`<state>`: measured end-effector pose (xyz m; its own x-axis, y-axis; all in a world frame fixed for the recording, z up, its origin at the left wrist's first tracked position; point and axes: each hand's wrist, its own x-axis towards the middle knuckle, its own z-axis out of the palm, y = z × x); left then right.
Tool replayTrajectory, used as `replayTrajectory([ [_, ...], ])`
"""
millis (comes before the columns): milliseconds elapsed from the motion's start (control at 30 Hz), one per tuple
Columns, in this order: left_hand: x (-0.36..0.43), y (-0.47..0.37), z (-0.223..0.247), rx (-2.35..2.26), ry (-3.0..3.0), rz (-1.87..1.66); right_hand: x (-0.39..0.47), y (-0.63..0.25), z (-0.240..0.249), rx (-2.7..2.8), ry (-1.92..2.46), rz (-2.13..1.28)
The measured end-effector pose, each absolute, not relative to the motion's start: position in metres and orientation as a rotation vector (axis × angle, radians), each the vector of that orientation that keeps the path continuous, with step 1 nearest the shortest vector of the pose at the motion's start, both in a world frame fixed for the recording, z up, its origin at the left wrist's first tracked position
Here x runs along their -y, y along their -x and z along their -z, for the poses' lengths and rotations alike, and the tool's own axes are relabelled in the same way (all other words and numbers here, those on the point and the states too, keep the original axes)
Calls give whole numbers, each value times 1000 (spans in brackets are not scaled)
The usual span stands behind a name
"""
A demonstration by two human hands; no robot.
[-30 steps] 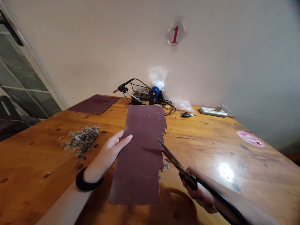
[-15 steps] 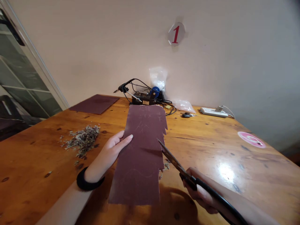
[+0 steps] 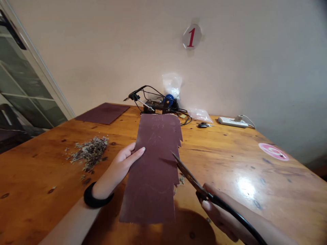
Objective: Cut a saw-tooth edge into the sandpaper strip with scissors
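A long maroon sheet [image 3: 153, 170] is held up over the wooden table, its right edge jagged with notches. My left hand [image 3: 126, 160] grips its left edge, thumb on top and fingers partly hidden behind. My right hand [image 3: 219, 212] is wrapped round black-handled scissors [image 3: 190, 177] at the lower right. The blades point up and left, with the tip over the sheet near its notched right edge. Small scraps [image 3: 181, 178] lie on the table just beyond that edge.
Left of the sheet lies a pile of greyish shreds [image 3: 92, 151]. A maroon sheet [image 3: 103, 113] rests at the back left. Behind are a soldering station [image 3: 155, 106], plastic bags [image 3: 200, 115], small pliers [image 3: 204, 125] and a power strip [image 3: 232, 122]. A pink disc [image 3: 274, 151] sits right.
The scissor handles and my right fingers have drawn closer together, and the blades look more closed. The sheet's lower end has shifted very slightly right.
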<state>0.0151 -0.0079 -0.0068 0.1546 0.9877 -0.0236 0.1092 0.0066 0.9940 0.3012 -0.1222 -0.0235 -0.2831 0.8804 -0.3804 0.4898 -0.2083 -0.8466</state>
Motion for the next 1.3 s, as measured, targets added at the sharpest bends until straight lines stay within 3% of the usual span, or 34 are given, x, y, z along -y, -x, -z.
replayTrajectory([
  [500,11,-17,1,-1200,-1364,-999,121,-318,16,1852,1383,-1438],
  [800,10,-18,4,-1254,-1429,-1000,118,-302,17,1962,1568,-1197],
  [1300,10,-17,6,-1181,-1385,-1005,117,-302,11,1943,1513,-1265],
])
